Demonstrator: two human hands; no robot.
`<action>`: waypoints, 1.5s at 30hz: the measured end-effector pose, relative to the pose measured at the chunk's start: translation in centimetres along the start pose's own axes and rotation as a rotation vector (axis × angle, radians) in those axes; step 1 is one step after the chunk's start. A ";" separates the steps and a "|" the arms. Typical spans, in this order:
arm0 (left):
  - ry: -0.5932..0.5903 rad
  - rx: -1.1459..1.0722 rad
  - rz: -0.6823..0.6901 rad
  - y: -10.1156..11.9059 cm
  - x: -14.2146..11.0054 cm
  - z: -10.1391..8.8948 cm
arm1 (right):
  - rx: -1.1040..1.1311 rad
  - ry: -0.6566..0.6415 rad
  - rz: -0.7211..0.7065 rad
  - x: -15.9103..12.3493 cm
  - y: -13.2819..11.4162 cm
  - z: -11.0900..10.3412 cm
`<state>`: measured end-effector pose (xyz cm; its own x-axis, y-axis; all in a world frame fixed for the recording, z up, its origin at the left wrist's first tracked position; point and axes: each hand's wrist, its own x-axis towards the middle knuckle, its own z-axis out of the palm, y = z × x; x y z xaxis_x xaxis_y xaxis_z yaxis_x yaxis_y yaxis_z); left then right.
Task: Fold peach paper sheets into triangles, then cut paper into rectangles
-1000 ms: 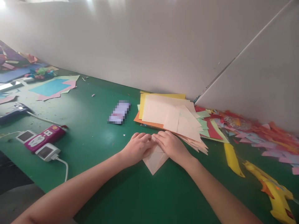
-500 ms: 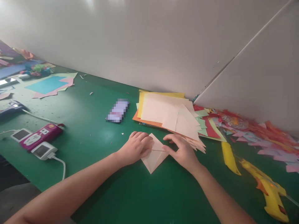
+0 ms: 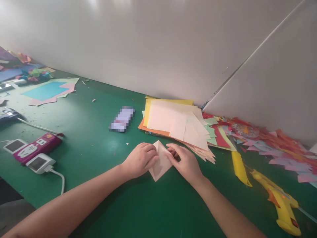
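Observation:
A small folded sheet of pale pink paper lies diamond-wise on the green table, one corner toward me. My left hand holds its left side, fingers curled and pressed on the paper. On the right edge, my right hand pinches a flap between thumb and bent fingers. The fingertips of both hands partly cover the paper's sides. Just behind lies a stack of coloured sheets, pale pink on top with yellow and orange below.
A yellow cutter and a yellow glue gun lie to the right, beside a heap of paper scraps. A phone is at the back. On the left are a purple power strip with white chargers and cut sheets.
My right hand has moved slightly left and closed in on the paper's right edge. The flap there now stands differently folded. My left hand stays on the left side.

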<state>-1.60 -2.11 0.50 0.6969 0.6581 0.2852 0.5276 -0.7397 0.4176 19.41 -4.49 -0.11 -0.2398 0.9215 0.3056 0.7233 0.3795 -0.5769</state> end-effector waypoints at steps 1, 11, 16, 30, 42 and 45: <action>-0.010 -0.016 0.015 0.1 0.0 0.0 | 0.047 0.014 0.023 0.0 0.1 0.0; -0.098 0.042 0.059 1.1 0.0 0.1 | 0.132 0.089 0.138 0.2 1.2 0.7; -0.129 0.096 0.052 1.2 -0.1 0.3 | 0.086 0.127 0.115 0.3 1.5 0.9; -0.153 -0.008 0.025 1.2 -0.1 0.4 | -0.088 -0.002 -0.277 0.3 1.2 -0.4; -0.150 -0.030 0.040 0.8 -0.1 0.4 | -0.112 -0.091 -0.417 0.7 1.5 -0.8; -0.160 -0.031 0.041 0.7 -0.2 0.3 | -0.111 -0.115 -0.432 0.8 1.7 -1.0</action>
<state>-1.24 -2.77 0.48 0.7872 0.5947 0.1629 0.4835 -0.7593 0.4355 21.08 -3.18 -0.13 -0.6007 0.6862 0.4102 0.6048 0.7256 -0.3282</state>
